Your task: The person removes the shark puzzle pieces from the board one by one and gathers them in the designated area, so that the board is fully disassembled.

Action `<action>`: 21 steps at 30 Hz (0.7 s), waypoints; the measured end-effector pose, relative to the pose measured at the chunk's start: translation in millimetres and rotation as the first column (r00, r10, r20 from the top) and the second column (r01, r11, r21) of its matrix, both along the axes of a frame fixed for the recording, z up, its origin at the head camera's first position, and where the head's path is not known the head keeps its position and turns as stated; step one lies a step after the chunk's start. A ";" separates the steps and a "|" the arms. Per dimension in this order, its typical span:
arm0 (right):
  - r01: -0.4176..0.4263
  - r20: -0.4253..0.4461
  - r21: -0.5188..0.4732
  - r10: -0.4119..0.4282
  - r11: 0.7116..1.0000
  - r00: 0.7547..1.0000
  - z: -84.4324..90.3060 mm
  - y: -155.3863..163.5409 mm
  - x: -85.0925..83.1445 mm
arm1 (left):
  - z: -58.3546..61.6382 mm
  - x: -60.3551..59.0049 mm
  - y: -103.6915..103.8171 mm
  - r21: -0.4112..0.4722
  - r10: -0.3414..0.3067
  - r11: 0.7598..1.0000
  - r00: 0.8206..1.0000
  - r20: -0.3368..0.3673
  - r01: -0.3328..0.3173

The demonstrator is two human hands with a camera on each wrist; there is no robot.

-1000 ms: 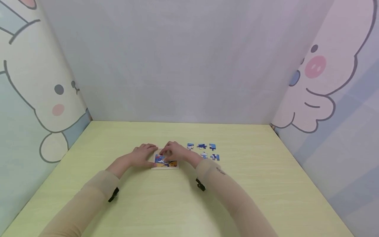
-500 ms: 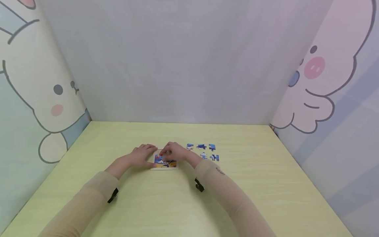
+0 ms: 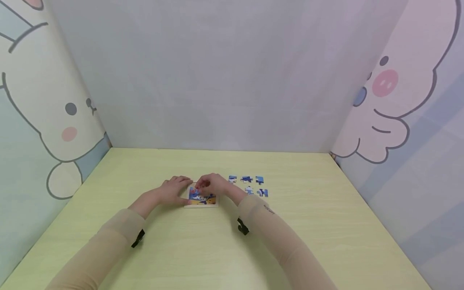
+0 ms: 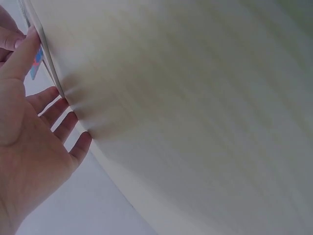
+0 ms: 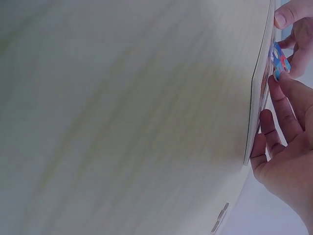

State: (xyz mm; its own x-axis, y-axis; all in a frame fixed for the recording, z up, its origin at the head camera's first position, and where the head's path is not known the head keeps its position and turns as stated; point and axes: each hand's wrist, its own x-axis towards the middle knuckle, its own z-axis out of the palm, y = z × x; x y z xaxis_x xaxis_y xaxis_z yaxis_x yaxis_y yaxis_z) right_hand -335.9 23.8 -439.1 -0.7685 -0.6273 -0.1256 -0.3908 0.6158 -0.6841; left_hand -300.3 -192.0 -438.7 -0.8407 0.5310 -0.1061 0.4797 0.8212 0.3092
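A small puzzle board with a pale rim and a partly visible blue and yellow picture lies on the table. My left hand rests along its left side, thumb at the near corner and the other fingers spread near the far one. Over the picture, my right hand pinches a puzzle piece between thumb and fingertips. The right wrist view shows this piece tilted up from the board, blue with red on it. Part of the picture is hidden under my right hand.
Several loose puzzle pieces lie in two rows right of the board, some partly behind my right wrist. The pale yellow table meets a grey back wall. Printed cartoon panels stand at both sides.
My right hand shifts only slightly at the board, and the pinched piece changes its tilt a little. My left hand stays in place; the loose pieces have not moved.
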 end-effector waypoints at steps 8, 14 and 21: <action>-0.003 0.027 -0.018 0.004 1.000 1.000 -1.8 -0.1 -1.5 | 0.6 -0.4 2.7 -0.004 -0.006 1.000 1.000 0.007 0.006; 0.009 0.047 -0.053 -0.006 0.999 0.999 -3.7 1.4 -4.3 | 4.2 0.5 3.2 -0.009 -0.005 1.000 1.000 0.001 0.005; 0.030 0.040 -0.055 -0.028 0.998 0.999 0.6 4.5 -6.7 | 5.3 0.3 2.5 -0.015 0.001 1.000 1.000 0.001 -0.001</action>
State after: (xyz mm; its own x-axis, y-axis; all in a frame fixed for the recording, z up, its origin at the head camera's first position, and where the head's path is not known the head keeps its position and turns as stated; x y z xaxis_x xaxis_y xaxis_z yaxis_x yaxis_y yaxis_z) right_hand -342.7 28.2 -438.5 -0.7818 -0.6116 -0.1212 -0.3458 0.5870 -0.7320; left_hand -299.9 -189.5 -433.3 -0.8413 0.5282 -0.1149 0.4781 0.8263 0.2977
